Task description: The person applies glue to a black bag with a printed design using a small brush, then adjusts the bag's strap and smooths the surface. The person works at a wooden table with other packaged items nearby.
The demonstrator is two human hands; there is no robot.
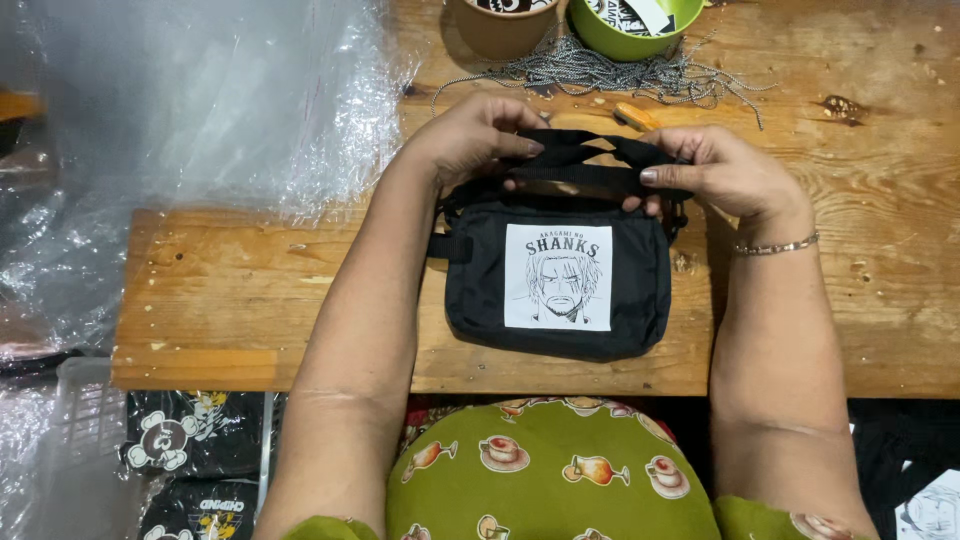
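Grip: our left hand (470, 140) and right hand (725, 170) pinch the black strap (580, 165) | black bag (555, 285) lies by the bench's near edge | risk: strap slips loose, or bag slides off that edge.

A worn wooden plank table (200, 300) with knots and scratches fills the view under even, soft light. Crumpled clear plastic sheeting (180, 100) covers its upper left part. At the far edge stand a brown round cup (500, 25) and a green round bowl (630, 30), near a grey speckled cord (600, 72).
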